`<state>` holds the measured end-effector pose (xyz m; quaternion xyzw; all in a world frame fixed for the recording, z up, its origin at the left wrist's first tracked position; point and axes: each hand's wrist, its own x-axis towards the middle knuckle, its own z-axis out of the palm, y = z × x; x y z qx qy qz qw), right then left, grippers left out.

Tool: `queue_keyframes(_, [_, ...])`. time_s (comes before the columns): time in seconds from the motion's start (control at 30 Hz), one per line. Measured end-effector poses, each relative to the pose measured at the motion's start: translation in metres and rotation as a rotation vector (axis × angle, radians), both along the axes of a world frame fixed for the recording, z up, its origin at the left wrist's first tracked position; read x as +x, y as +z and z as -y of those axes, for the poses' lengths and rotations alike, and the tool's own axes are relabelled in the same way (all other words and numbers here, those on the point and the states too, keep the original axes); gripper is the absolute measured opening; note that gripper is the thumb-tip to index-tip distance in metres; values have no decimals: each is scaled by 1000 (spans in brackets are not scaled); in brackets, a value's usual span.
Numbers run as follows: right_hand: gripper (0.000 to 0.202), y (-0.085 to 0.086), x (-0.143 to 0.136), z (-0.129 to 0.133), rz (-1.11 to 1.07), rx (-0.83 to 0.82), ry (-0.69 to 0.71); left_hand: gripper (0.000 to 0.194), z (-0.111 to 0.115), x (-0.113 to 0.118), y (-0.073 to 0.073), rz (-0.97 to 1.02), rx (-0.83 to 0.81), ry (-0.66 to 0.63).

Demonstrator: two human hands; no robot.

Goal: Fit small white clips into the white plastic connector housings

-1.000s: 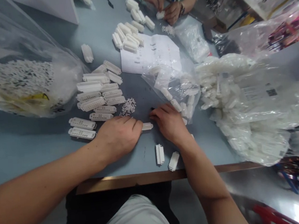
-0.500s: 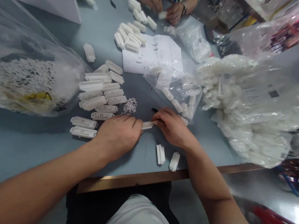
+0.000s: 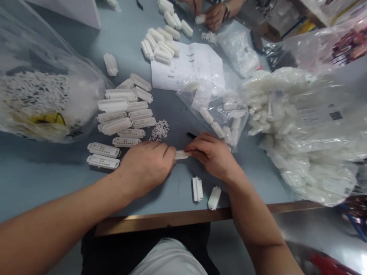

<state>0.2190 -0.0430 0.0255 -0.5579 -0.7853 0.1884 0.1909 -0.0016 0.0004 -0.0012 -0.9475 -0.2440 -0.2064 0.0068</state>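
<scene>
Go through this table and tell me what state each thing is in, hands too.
Left hand: holding the white strip's left end
White strip: level, partly covered by fingers
Right hand: fingers bent, tips at strip's right end
Small white bits: loosely heaped
Paper sheet: flat, partly under clear bag
Clear bag: crumpled, white parts inside
Large left bag: bulging

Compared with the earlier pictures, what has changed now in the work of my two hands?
The right hand moved toward you and slightly left, from near the dark object to the right end of the white strip, where its fingertips now touch. The left hand stayed on the strip's left end. The small white pieces stayed in their pile.
</scene>
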Motion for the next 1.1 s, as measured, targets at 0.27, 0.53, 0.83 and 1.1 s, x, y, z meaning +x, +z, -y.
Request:
queue_keyframes(0.27, [23,13,9,8,295,234,200,16,0,0,0,-1,-22,-4])
queue_keyframes(0.53, [23,15,5,7,380,301,234,18,-1,-1,0,-22,-12,-9])
queue_keyframes(0.83, [17,9,2,4,393,239,227,26,-3,-1,3,-2,-13,10])
queue_keyframes(1.1, [10,11,6,4,422,148,115,22,-20,-13,25,-31,66,203])
